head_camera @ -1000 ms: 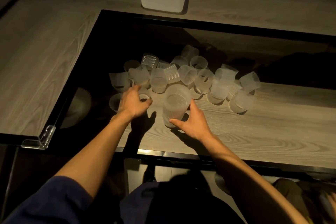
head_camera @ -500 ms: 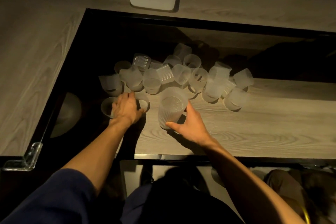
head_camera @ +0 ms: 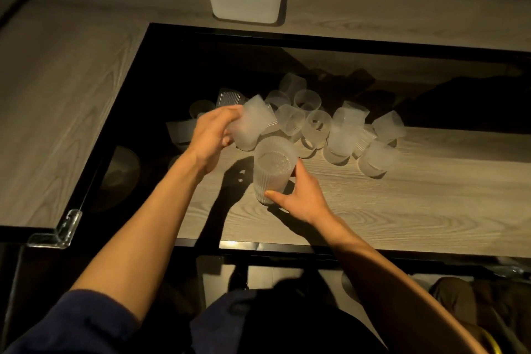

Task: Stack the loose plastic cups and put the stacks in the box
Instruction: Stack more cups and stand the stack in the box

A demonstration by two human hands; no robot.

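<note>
A person leans over a wood-grain tabletop that has a dark glass panel set into it. The left hand has its fingers curled round one frosted plastic cup, held tilted in the air just above and to the left of an upright ribbed stack. The right hand grips that stack low down, thumb on the near side and fingers wrapped behind. The stack stands towards the near edge of the tabletop, close in front of a jumble of loose cups, many lying on their sides across the middle. A white box sits at the far edge, well apart, with something tall and pale inside it.

Risks, as a judgement: the held cup is tilted, so it may catch the stack's rim and jam crooked instead of nesting. Pressing down hard could tip the stack, since it is held only at its base. A forearm or knuckle may brush the crowded cups, which are light and round and would roll across the smooth glass. The dim light and translucent plastic make rims hard to judge.
</note>
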